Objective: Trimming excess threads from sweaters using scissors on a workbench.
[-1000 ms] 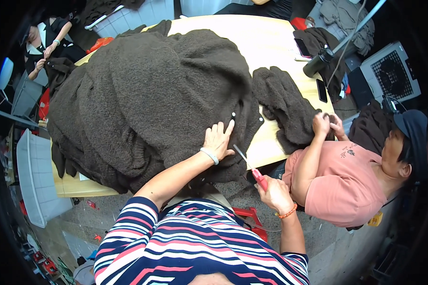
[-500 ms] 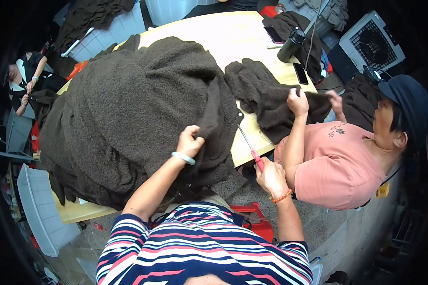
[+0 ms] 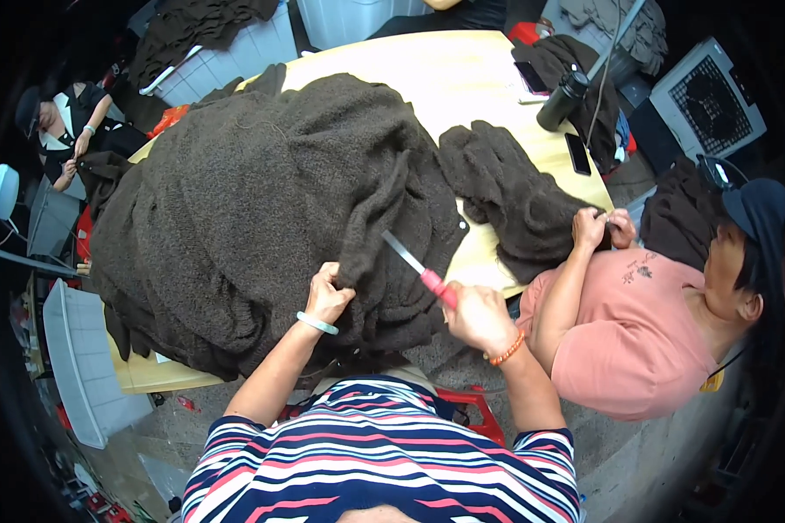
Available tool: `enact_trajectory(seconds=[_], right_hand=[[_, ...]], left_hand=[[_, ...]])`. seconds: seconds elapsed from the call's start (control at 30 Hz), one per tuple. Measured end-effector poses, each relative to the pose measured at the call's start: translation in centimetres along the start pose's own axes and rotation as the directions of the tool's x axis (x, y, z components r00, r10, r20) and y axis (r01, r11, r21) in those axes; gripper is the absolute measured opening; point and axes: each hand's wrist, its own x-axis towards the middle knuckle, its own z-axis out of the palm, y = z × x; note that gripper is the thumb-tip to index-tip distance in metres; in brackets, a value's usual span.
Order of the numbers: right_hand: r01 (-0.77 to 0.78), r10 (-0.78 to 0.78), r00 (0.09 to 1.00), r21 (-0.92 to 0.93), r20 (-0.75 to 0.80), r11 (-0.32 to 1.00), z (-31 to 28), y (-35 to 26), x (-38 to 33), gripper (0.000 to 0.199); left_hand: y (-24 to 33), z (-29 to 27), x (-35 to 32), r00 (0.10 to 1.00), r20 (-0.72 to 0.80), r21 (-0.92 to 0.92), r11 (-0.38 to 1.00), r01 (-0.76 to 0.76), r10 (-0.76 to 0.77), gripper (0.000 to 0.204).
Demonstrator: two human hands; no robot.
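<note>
So the left hand (image 3: 327,296) is closed, pinching up a fold of the big dark brown fuzzy knitted garment (image 3: 262,209), which is heaped over most of the pale wooden table (image 3: 462,78) and hangs over its near edge. The pinched fold stands up right above that hand, with the rest of the knit spreading away to the left and far side. The right hand (image 3: 478,315) is wrapped tight around the red handle of a pair of slim metal-bladed scissors (image 3: 419,270), and the blades point up and left toward that raised fold, just beside the left hand. To the right, a person in a pink shirt (image 3: 637,331) holds the edge of a smaller dark knit piece (image 3: 506,187) with both hands. A black bottle (image 3: 564,98) and a dark phone (image 3: 577,153) sit on the far right of the table.
</note>
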Motion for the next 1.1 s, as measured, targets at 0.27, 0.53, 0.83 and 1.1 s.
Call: enact_trajectory(seconds=[0.27,0.53,0.83,1.1], right_hand=[[0.034,-0.062,0.981,0.152,0.185,0.988,-0.2,0.6,1.3,0.021],[-0.038,-0.010,0.976,0.219,0.216,0.975,0.8,2.1,-2.6,0.027],[0.095,-0.154,0.925,0.179,0.349,0.979,0.4,0.6,-2.6,0.032],[0.144,-0.167,0.972,0.140,0.168,0.980,0.1,-2.9,0.8,0.018]], left_hand=[[1.9,-0.3,0.1,1.000,-0.011,0.270,0.963,-0.020,0.024,0.021],[10.9,-6.8,0.5,0.987,0.001,0.371,0.916,0.151,-0.163,0.038],[22.6,-2.0,2.1,0.886,-0.053,-0.352,0.822,-0.448,0.461,0.029],[30.9,-13.8,-5.0,0.850,-0.308,-0.814,0.345,-0.468,0.427,0.044]])
